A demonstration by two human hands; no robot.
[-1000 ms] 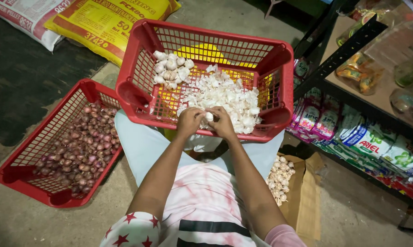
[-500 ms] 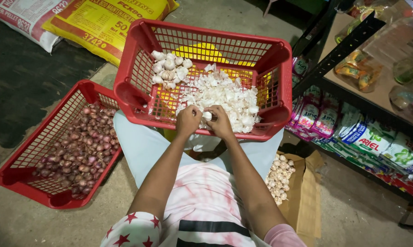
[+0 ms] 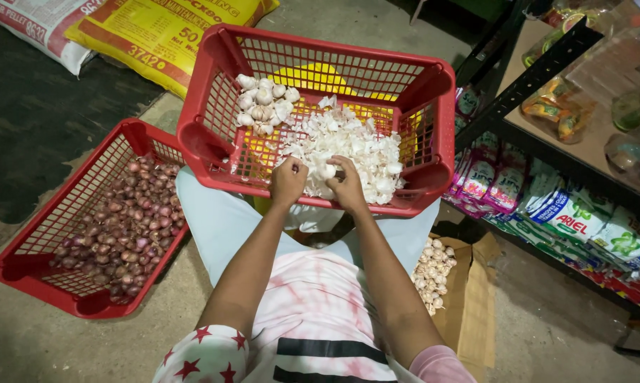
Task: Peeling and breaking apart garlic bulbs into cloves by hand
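A yellow sack (image 3: 167,39) is seen at eleven o'clock, a white sack (image 3: 40,25) beside it. Green, blue and pink sachets (image 3: 568,213) are hung at three o'clock beneath the shelf (image 3: 540,78).

- I see a white garlic bulb (image 3: 326,171) pinched between both hands at the near rim of the red basket (image 3: 433,106).
- White garlic skins (image 3: 348,145) lie heaped mid-basket; whole bulbs (image 3: 263,103) cluster at its far-left corner.

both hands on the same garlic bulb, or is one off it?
Touching. The head view shows the left hand and right hand closed from either side on one garlic bulb, fingertips against it, no gap.
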